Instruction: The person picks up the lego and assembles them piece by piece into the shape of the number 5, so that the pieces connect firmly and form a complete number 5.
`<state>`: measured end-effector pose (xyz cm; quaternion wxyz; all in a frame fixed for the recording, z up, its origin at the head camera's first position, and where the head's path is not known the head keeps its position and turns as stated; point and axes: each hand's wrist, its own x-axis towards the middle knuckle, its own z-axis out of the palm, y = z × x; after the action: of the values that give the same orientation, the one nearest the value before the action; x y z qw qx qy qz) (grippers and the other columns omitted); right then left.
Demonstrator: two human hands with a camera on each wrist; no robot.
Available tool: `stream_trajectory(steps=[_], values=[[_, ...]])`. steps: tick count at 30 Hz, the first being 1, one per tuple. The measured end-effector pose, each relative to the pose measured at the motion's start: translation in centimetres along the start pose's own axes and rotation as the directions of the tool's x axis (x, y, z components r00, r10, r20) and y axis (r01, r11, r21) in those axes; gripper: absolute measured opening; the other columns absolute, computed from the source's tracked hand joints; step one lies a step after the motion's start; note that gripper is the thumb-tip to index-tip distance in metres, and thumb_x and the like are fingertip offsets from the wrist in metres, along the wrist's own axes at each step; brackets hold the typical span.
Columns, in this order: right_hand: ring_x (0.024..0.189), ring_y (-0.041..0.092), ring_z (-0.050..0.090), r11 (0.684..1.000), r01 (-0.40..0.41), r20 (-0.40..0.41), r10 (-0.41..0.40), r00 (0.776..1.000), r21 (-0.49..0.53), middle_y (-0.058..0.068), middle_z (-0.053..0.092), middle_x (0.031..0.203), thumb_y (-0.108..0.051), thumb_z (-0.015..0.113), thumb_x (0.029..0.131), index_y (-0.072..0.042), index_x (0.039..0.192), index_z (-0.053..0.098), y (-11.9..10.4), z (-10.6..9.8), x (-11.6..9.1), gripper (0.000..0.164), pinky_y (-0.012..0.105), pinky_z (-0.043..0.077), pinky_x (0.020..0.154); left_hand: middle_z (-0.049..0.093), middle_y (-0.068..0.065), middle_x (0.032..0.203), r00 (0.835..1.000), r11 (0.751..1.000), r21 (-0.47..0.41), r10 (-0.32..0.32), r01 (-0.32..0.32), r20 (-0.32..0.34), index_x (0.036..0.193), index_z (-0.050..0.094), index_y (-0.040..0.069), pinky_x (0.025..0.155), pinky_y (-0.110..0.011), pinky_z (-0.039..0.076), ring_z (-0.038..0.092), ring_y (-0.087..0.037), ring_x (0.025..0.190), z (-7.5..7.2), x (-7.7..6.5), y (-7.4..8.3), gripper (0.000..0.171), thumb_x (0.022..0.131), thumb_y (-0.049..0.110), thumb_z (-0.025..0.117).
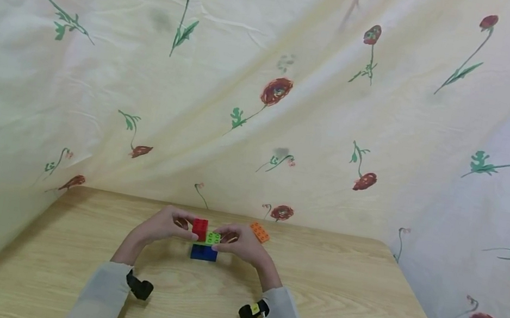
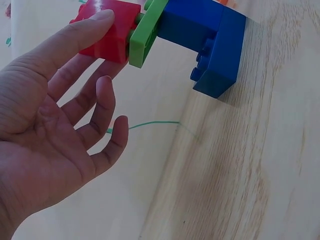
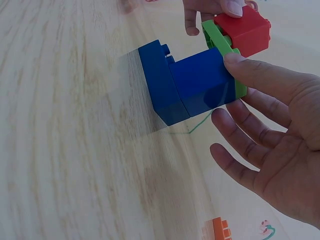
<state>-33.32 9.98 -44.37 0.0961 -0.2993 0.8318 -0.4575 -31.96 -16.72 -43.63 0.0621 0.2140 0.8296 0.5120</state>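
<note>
A small stack stands on the wooden table. Its base is a long blue brick (image 2: pixel 222 55), a shorter blue brick (image 3: pixel 202 80) sits on that, and a thin light-green brick (image 1: pixel 213 238) lies across the top. At the left end of the green brick is a red brick (image 2: pixel 112 32), with green studs visible in the narrow gap between them. My left hand (image 1: pixel 169 223) pinches the red brick between thumb and fingers, its other fingers loosely curled. With thumb and fingers, my right hand (image 1: pixel 242 242) pinches the other end of the green brick.
An orange brick (image 1: pixel 260 232) lies on the table (image 1: pixel 339 292) behind my right hand. A flower-patterned cloth (image 1: pixel 214 164) hangs along the table's back and sides. Black wrist cameras (image 1: pixel 139 286) are strapped to both wrists.
</note>
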Motion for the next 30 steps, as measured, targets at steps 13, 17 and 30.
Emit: stream_trajectory(steps=[13,17,30], values=[[0.09,0.014,0.064,1.0,0.006,0.0,-0.006,1.0,0.011,0.01,0.074,0.108,-0.015,0.08,0.089,-0.007,0.116,0.075,-0.01,-0.02,-0.04,0.029,0.028,0.054,0.083,0.073,-0.006,0.097,1.0,1.0,0.005,0.008,-0.008,-0.008,0.118,0.076,0.008,0.074,-0.032,0.05,0.058,-0.02,0.081,0.07,0.09,0.27,0.04,0.083,0.023,0.086],[0.09,0.014,0.063,1.0,0.005,-0.001,-0.005,1.0,0.005,0.01,0.073,0.107,-0.015,0.079,0.089,-0.007,0.116,0.075,0.04,-0.09,-0.02,0.029,0.027,0.054,0.082,0.073,-0.006,0.097,1.0,1.0,0.011,0.007,-0.007,-0.008,0.118,0.076,0.008,0.074,-0.031,0.05,0.058,-0.02,0.081,-0.02,0.21,0.2,0.04,0.083,0.024,0.086],[0.09,0.014,0.064,1.0,0.008,0.003,-0.008,1.0,0.012,0.01,0.074,0.107,-0.015,0.08,0.089,-0.007,0.116,0.075,0.28,-0.01,0.08,0.029,0.026,0.053,0.083,0.073,-0.005,0.098,1.0,1.0,-0.005,0.005,-0.005,-0.003,0.121,0.075,0.008,0.074,-0.031,0.049,0.057,-0.021,0.08,0.03,0.13,-0.12,0.043,0.083,0.025,0.086]])
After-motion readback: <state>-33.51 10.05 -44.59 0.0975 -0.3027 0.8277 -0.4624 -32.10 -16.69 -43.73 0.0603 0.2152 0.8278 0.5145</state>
